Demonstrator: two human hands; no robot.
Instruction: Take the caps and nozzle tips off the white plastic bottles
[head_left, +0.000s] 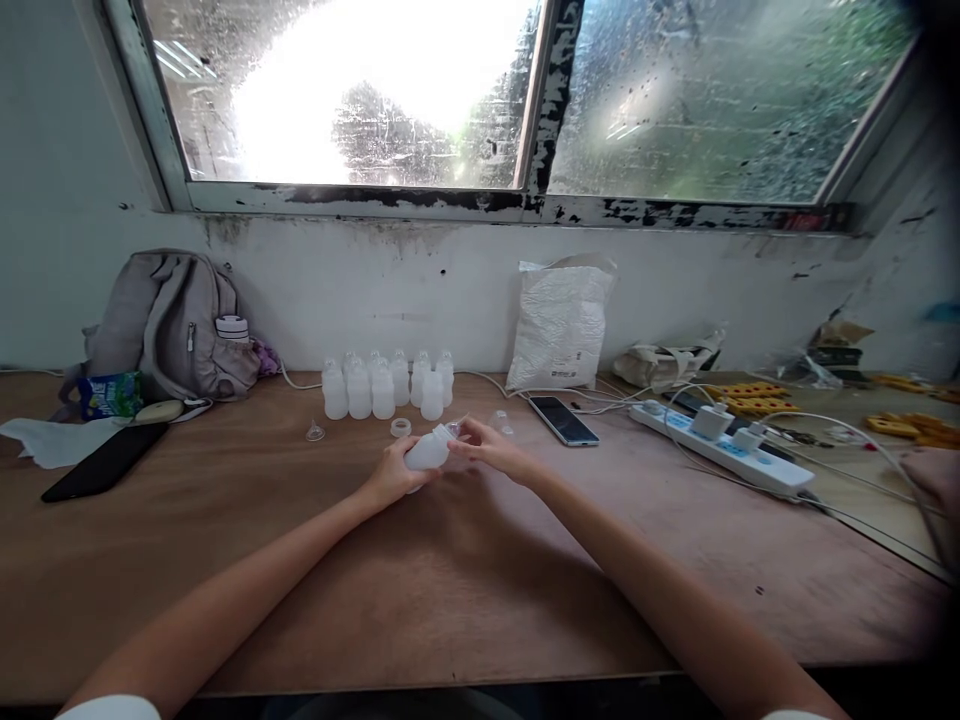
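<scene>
Translucent white bottle [427,452] tilts over the tabletop [450,600], clamped in the left hand [394,474], right hand [484,445] pinching a clear piece [453,428] at its mouth, bare wood towards the near edge, plastic mailer [561,325] print unreadable.

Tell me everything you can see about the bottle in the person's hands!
The bottle is cloudy white and looks like frosted plastic, with a rounded body and a narrower neck. It is tilted, with its neck up and toward the right. The left hand wraps around its body. The right hand is at the neck end, with a small clear piece at its fingers. I can't tell if that piece is fixed on.
</scene>
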